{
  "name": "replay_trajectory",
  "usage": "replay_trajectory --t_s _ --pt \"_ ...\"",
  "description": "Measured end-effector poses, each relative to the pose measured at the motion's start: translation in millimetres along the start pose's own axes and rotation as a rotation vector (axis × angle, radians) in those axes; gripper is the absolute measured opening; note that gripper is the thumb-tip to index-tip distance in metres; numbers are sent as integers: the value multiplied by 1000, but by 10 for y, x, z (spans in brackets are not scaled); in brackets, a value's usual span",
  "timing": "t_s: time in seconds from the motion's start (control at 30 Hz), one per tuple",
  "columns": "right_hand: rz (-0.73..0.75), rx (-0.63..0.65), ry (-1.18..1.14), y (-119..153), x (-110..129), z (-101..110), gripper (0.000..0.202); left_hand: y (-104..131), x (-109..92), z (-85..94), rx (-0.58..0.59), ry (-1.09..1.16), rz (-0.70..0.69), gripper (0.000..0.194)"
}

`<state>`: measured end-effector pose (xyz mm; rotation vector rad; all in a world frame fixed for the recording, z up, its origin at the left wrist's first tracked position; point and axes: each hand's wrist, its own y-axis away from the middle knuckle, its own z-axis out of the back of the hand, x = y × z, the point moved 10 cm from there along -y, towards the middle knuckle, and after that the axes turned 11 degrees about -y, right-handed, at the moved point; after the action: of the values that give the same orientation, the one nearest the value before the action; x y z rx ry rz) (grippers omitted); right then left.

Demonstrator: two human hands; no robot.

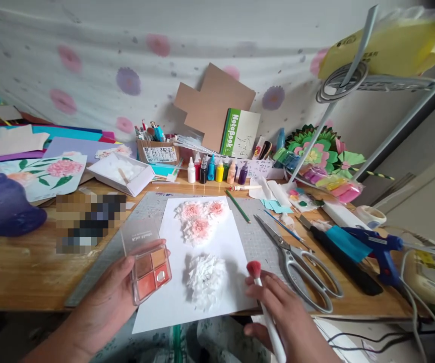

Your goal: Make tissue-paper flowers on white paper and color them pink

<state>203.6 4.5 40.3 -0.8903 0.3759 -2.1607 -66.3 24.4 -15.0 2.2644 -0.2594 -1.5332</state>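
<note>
My left hand [113, 285] is closed round a small makeup palette [152, 275] with orange, brown and coral pans, its clear lid tilted back. In my right hand [277, 302] is a makeup brush [268, 317] with a white handle and reddish bristles, held over the right edge of a white paper sheet [172, 242]. On the sheet, between both hands, lies a plain white paper flower [206, 280]. Farther up sit several smaller white flowers [198, 229] with pink-tinted centres. The bristles touch neither the palette nor a flower.
Large scissors [296, 264], a green pencil [238, 205] and a blue hot glue gun [385, 252] lie to the right. Paint bottles [219, 170] line the back, beside a green notebook [240, 133]. A white box [122, 174] stands at left. A grey cutting mat [106, 275] lies beneath the sheet.
</note>
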Motion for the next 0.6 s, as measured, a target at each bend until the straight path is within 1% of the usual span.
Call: replay_trajectory --t_s 0.03,0.1,0.2,0.27,0.33,0.43,0.47,0.5,0.6 --pt "-4 25 63 31 -13 -35 30 1 2 24 -3 6 5 60" --pt "-12 40 169 69 -29 -98 26 -7 -6 52 -3 29 7 60" --pt "-50 54 257 44 -30 -243 26 -40 -61 69 -9 86 -10 55" --pt "-82 24 286 -28 3 -335 28 -71 -154 70 -20 127 -47 52" --pt "-110 -29 284 -129 69 -412 30 -101 -301 54 -18 160 -118 48" --pt "-129 -41 165 -300 179 -520 33 -146 -496 -24 26 147 -212 45" --pt "-138 -41 89 -355 200 -520 35 -164 -521 -60 45 126 -223 46" --pt "-149 -64 5 -406 210 -477 35 -182 -523 -100 64 101 -224 48" --pt "-154 -227 -217 -538 215 -158 25 -225 -428 -249 134 42 -189 52"
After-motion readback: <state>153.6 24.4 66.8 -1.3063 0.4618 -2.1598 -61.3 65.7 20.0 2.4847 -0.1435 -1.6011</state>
